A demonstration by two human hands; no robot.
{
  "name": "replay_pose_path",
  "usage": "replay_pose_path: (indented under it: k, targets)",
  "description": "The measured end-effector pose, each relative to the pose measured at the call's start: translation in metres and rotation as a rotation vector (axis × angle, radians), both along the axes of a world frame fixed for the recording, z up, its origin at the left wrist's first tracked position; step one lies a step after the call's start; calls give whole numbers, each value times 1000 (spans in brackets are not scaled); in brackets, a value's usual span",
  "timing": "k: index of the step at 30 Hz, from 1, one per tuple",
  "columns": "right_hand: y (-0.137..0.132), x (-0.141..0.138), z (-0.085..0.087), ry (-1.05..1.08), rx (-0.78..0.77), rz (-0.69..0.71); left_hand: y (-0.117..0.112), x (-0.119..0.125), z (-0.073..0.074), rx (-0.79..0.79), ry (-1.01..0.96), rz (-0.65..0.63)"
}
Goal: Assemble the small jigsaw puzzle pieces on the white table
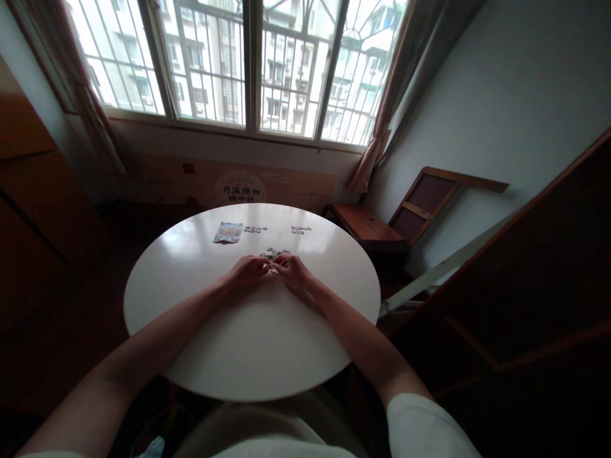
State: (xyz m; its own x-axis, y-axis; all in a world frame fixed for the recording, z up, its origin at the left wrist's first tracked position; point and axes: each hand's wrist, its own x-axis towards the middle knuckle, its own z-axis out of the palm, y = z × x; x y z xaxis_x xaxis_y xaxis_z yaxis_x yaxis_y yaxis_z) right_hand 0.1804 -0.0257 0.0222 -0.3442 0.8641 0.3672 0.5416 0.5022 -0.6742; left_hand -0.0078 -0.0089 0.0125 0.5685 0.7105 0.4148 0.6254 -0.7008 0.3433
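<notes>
Both my hands rest on a round white table (200,331), fingertips meeting near its middle. My left hand (248,272) is curled, its fingers pinched together over small dark puzzle-like pieces (275,254). My right hand (293,270) is also curled, its fingertips touching the left ones at the same small cluster. What each pinch holds is too small to make out. Two more small groups of pieces, one (255,229) and another (301,229), lie farther back, beside a small printed picture card (228,232).
A barred window (238,63) with curtains fills the far wall. A cardboard box with printed characters (238,187) stands under it. At right, a folded wooden chair (420,203) and a low wooden stand (365,224) lean by the wall. Dark wooden furniture (38,210) stands at left.
</notes>
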Motion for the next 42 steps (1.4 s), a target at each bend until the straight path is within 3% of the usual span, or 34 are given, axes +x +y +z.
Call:
replay_pose_path:
  k: [25,42]
  targets:
    - [1,-1,0,13,11,26,-3,1,5,22,-36,73]
    - [-1,-1,3,47,60,75,-3,1,2,100,-137,-51]
